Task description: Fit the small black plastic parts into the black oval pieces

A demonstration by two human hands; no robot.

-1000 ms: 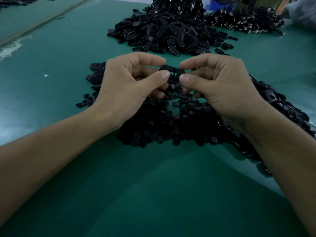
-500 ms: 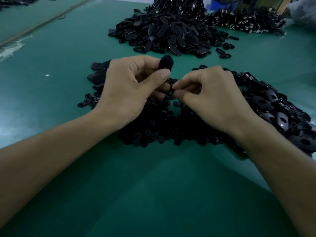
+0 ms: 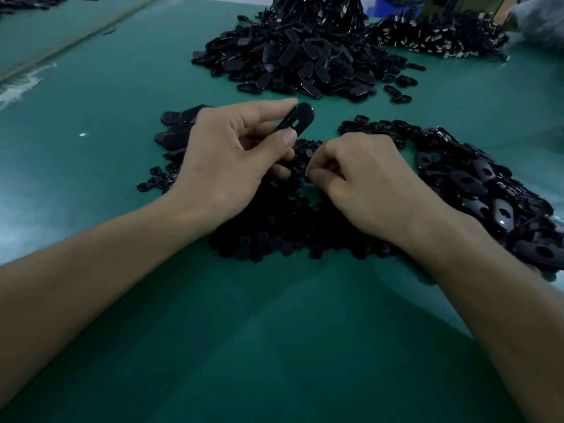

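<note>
Your left hand (image 3: 232, 154) pinches one black oval piece (image 3: 297, 122) between thumb and forefinger, holding it tilted just above the pile of small black parts (image 3: 274, 236) on the green table (image 3: 274, 346). Your right hand (image 3: 366, 178) rests on that pile with thumb and forefinger curled together; whether they have a part between them cannot be told. More oval pieces (image 3: 488, 184) lie heaped to your right, and a larger heap (image 3: 299, 62) sits farther back
</note>
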